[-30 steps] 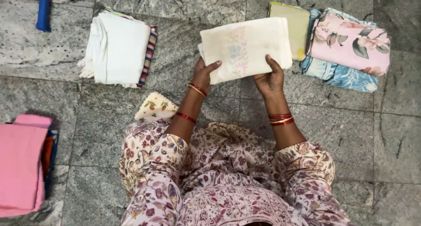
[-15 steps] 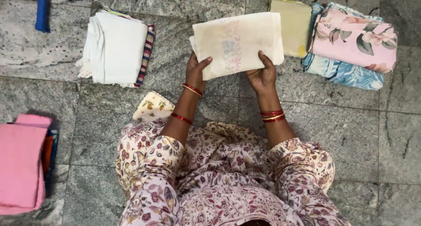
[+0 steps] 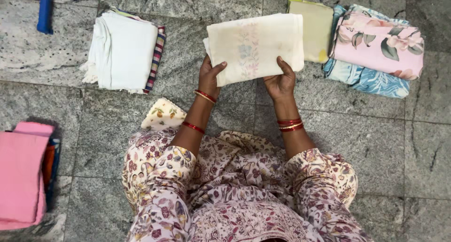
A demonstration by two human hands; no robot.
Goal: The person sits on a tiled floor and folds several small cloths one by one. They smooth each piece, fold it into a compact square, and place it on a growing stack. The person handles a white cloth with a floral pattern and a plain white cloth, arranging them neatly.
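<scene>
A folded cream cloth [image 3: 253,45] with a faint floral print is held above the grey stone floor [image 3: 357,143]. My left hand [image 3: 209,77] grips its lower left corner, thumb on top. My right hand [image 3: 280,80] grips its lower right edge the same way. Red bangles sit on both wrists. My lap in a floral dress fills the bottom of the view.
A white folded stack [image 3: 124,52] over a striped cloth lies at the left. A yellow-green folded cloth [image 3: 317,28] and a pink and blue floral stack [image 3: 376,47] lie at the right. Pink folded cloths [image 3: 21,176] sit at the far left, a blue object [image 3: 45,9] at top left.
Both hands carried the cream cloth slightly up and to the left, then held it nearly still.
</scene>
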